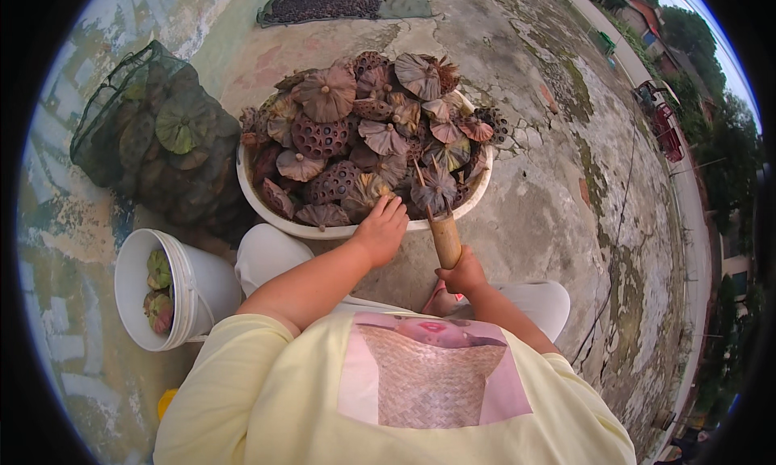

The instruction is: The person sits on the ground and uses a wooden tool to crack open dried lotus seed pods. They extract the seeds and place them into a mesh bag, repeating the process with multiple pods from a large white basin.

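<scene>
A large white basin [285,225] heaped with dried lotus seed pods [324,95] stands on the concrete before me. At its near rim, the fingers of my left hand [383,231] reach onto a yellowish-brown lotus pod [366,193]; whether they grip it is hidden by the hand's back. My right hand [465,272] is closed around the lower end of a bamboo tool [447,240] with thin prongs at its top. The prongs reach over the rim, around a grey-brown lotus pod [434,187]. I cannot tell whether they pinch that pod.
To the left, a green mesh sack [151,137] bulges with more pods against the painted wall [66,162]. A white bucket [209,289] beside my knee is tilted and holds several greenish pods [159,271]. Dark pieces lie on a net [406,1] beyond the basin. Cracked concrete [545,222] extends rightward.
</scene>
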Demonstrator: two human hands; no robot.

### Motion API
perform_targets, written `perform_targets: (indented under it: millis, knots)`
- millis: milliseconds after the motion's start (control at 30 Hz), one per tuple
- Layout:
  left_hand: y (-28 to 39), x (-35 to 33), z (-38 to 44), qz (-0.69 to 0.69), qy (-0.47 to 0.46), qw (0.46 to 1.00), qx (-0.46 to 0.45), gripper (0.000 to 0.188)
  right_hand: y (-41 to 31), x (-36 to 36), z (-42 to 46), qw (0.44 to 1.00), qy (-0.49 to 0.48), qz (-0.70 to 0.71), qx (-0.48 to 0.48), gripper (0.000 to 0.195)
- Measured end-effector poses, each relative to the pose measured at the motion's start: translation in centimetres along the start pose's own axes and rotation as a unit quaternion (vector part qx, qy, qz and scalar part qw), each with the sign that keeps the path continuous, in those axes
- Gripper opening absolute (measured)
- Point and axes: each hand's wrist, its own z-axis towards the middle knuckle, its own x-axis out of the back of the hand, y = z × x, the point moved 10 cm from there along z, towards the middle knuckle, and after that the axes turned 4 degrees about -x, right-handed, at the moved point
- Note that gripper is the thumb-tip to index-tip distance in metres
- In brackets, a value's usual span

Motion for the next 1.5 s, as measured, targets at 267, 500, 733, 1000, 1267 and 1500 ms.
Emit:
perform_targets:
  millis: [267, 500, 733, 1000, 1267, 1500]
  knots:
    - [0.4, -0.4, -0.3, 0.017, -0.023, 1.0, -0.002, 0.054, -1.6, 2.8, -0.8, 0.973, 0.151, 0.134, 0.11, 0.069]
    - [0.3, -1.1, -0.2, 0.008, -0.047, 0.999, 0.003, 0.056, 0.3, -0.3, 0.8, 0.999, 0.025, -0.009, 0.022, 0.068]
    - [0.5, -1.0, -0.4, 0.025, -0.028, 0.999, 0.001, 0.057, -2.1, 2.0, -0.7, 0.992, 0.094, 0.038, 0.075, 0.067]
    - [0.4, -1.3, -0.3, 0.016, -0.034, 0.999, 0.0, 0.058, 0.3, -0.1, 0.5, 1.0, 0.015, -0.009, 0.011, 0.066]
    - [0.5, -1.5, -0.2, 0.024, -0.04, 0.999, 0.001, 0.06, -0.5, 0.7, -0.1, 0.998, 0.057, 0.006, 0.041, 0.064]
    - [0.3, -1.4, -0.4, 0.017, -0.048, 0.999, 0.003, 0.061, -1.2, 1.4, -0.4, 0.995, 0.069, 0.034, 0.057, 0.063]
